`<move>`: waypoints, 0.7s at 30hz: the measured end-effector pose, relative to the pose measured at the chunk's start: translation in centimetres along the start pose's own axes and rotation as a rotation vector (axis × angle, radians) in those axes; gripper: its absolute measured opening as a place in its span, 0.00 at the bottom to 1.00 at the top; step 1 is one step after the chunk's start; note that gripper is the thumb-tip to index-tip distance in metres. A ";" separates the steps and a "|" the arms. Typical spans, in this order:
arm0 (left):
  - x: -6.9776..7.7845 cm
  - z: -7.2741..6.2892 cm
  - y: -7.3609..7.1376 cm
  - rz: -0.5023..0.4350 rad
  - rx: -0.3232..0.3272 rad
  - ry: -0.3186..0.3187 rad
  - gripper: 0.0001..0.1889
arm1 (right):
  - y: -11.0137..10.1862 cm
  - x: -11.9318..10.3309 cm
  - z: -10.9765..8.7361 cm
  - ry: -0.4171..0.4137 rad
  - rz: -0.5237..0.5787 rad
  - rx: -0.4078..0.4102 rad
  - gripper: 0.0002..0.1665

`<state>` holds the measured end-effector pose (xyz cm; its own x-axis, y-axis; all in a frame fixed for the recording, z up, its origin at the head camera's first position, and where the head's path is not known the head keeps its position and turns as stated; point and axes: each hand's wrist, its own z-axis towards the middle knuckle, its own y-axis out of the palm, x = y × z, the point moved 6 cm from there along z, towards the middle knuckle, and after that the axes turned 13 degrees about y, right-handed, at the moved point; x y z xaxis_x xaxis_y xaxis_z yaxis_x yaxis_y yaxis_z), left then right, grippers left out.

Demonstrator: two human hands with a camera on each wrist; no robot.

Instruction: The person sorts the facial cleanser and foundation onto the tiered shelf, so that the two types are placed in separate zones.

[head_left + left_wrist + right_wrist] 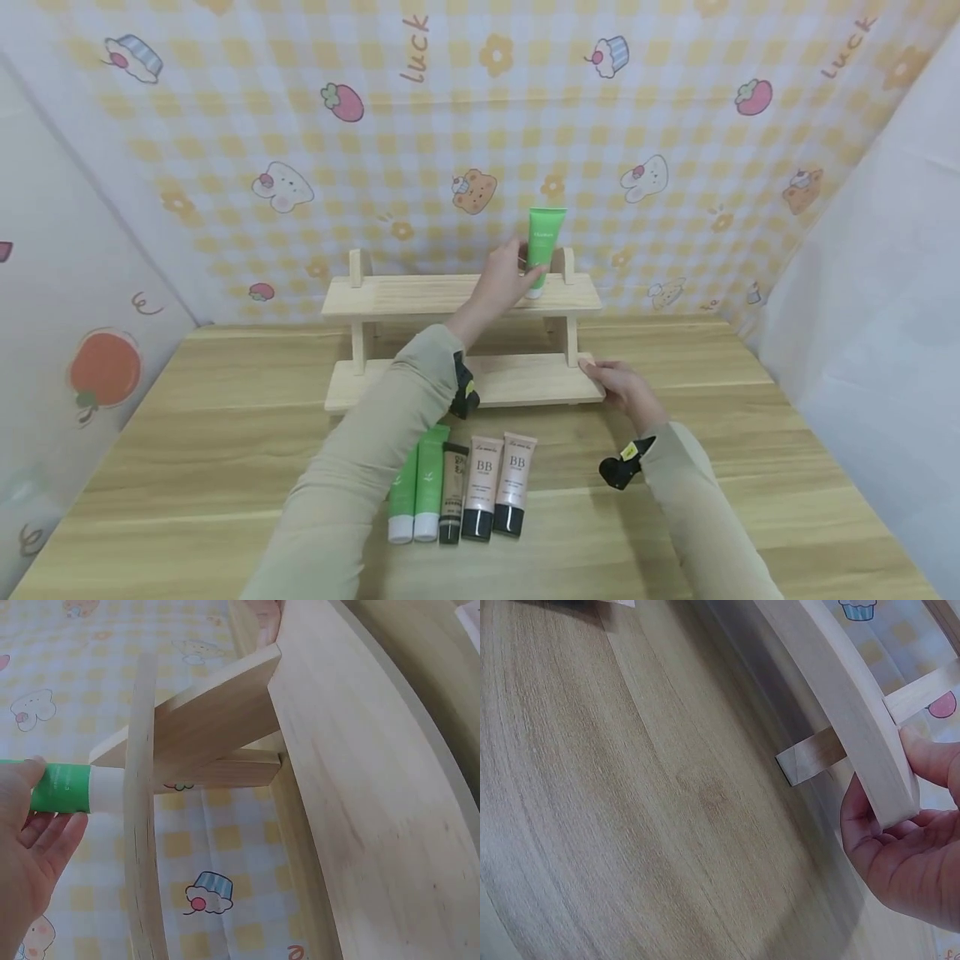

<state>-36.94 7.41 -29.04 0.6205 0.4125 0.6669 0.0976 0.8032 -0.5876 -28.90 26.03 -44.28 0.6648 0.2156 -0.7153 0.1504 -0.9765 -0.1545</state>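
Note:
My left hand (501, 279) grips a green squeeze tube (545, 235) upright at the right end of the upper board of a two-tier wooden shelf (420, 293). In the left wrist view, the tube's white cap (106, 789) is at the board's surface; whether it bears weight there I cannot tell. Thumb and fingers of my right hand (621, 385) clasp the right end of the lower board (536, 379). The right wrist view has the thumb on top of that board end (896, 780) and the fingers curled beneath.
On the wooden table (750, 467), before the shelf, lie two more green tubes (429, 483), a brown tube with a black cap (453, 483) and two pink BB cream tubes (483, 479). My left forearm partly covers the green ones. A yellow checked cloth (420, 167) hangs behind.

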 end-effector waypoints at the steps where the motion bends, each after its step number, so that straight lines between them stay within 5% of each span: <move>1: 0.0 -0.1 0.0 -0.007 -0.004 -0.010 0.22 | 0.0 0.1 0.0 0.002 0.001 0.003 0.41; 12: -0.8 -2.3 -0.1 -0.118 -0.048 -0.156 0.27 | 0.2 0.2 0.0 0.025 0.027 -0.002 0.39; 21: -0.1 -4.6 -0.9 -0.122 -0.104 -0.158 0.24 | 0.2 -0.1 0.1 0.025 0.034 -0.014 0.38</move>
<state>-33.52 4.66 -30.69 0.4702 0.3838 0.7947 0.2493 0.8060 -0.5368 -29.00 25.84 -44.32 0.6874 0.1823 -0.7030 0.1373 -0.9831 -0.1207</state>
